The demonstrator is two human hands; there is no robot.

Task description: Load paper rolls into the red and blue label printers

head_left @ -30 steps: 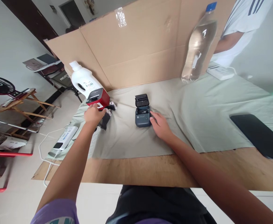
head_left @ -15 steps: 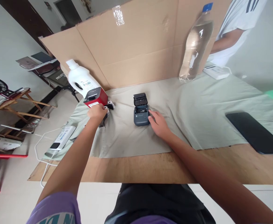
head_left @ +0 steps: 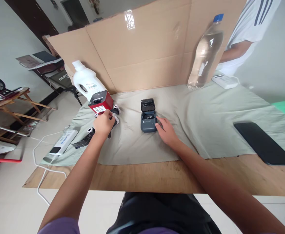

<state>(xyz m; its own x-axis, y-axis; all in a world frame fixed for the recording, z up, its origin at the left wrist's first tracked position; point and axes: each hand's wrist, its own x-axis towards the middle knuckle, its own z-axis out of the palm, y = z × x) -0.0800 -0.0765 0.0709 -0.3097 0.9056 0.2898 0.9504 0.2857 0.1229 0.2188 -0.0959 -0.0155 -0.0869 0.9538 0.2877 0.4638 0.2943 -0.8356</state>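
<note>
A small dark blue label printer (head_left: 148,126) sits mid-cloth, its black lid (head_left: 147,105) tipped up and back. My right hand (head_left: 167,130) rests against the printer's right side, fingers extended and not wrapped round it. To the left, my left hand (head_left: 103,123) is closed among small white paper rolls (head_left: 90,130) with black wrapping (head_left: 84,139). Crumpled white material (head_left: 115,118) shows beside its fingertips; what lies between them is hidden. Just behind this hand stands a red and black box-shaped device (head_left: 101,102) with a white label.
A white jug (head_left: 87,81) and a tall water bottle (head_left: 206,53) stand before a cardboard panel (head_left: 144,61). A black phone (head_left: 264,143) lies at right, a white power strip (head_left: 63,142) with cable at left. Behind the panel, a person's arm (head_left: 237,52) shows at right.
My left hand has drawn slightly back toward me from the red device, uncovering its label and more rolls and black wrapping. My right hand stays at the printer. The view has shifted a little.
</note>
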